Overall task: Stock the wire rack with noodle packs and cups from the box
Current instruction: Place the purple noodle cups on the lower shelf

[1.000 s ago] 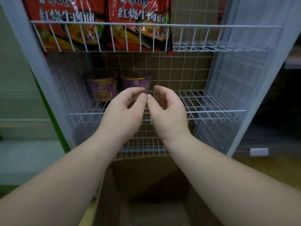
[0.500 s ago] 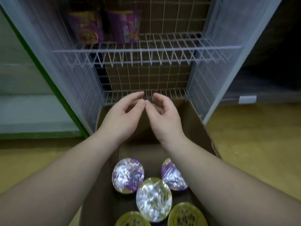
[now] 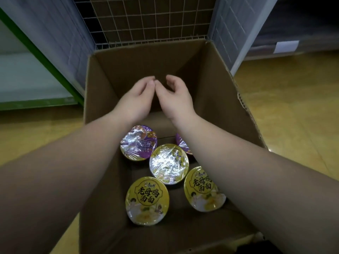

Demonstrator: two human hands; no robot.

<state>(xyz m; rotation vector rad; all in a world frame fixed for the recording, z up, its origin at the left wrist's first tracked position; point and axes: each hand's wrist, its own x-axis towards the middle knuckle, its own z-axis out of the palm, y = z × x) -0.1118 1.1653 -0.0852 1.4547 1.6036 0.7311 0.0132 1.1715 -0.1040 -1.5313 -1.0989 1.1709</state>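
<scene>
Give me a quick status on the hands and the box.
Left hand, right hand empty, loosely curled, over brown cardboard box. Five foil-lidded noodle cups inside: three yellow, two purple. Nothing blocking.

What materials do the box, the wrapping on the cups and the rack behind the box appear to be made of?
Box: brown corrugated cardboard, matte, with a ragged torn right edge. Purple-lidded cup and yellow-lidded cup: wrapped in clear, glossy plastic film, judging by wrinkles and glare; the lids beneath look like printed foil or paper. Wire rack: thin wire grid, probably white-coated metal.
</scene>
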